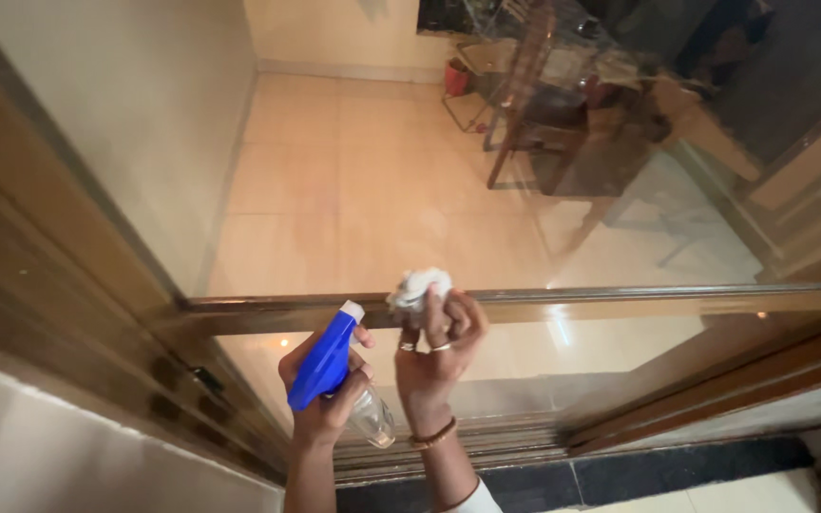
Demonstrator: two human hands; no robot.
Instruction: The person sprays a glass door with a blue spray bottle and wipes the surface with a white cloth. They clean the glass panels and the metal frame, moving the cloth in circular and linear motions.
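We look down at a glass door panel (pixel 382 190) in a brown wooden frame (pixel 620 306). Our left hand (pixel 320 385) grips a spray bottle (pixel 334 370) with a blue head and clear body, its nozzle tilted up toward the frame's horizontal rail. Just to its right, our right hand (pixel 434 356), with rings and a bangle, presses a crumpled white cloth (pixel 418 285) against the glass at that rail. Far beyond the glass, a wooden chair (pixel 534 104) stands on the pale tiled floor (pixel 334 152).

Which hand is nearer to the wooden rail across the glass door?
Right. The right hand presses a white cloth against the wooden rail; the left hand holds a blue spray bottle lower.
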